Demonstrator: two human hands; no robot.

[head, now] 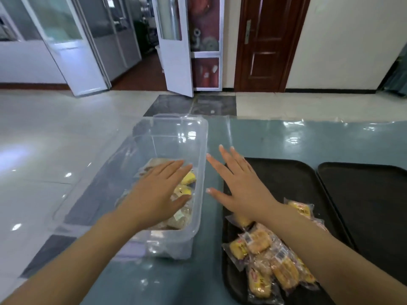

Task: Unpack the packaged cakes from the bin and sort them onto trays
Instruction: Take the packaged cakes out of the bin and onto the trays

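A clear plastic bin point(176, 133) stands on the teal table, with several packaged cakes point(187, 183) lying in its near right part. My left hand point(154, 194) is spread flat inside the bin, over those cakes, and holds nothing. My right hand point(240, 183) hovers open, fingers apart, between the bin's right wall and the near black tray point(286, 172). A pile of packaged cakes point(271, 260), yellow and pale brown in clear wrappers, lies on the near end of that tray, partly under my right forearm.
A second black tray point(370, 194) lies to the right of the first, with nothing on it. The table point(275, 137) has a glossy teal cover. Beyond its far edge are a tiled floor, white glass doors and a brown wooden door.
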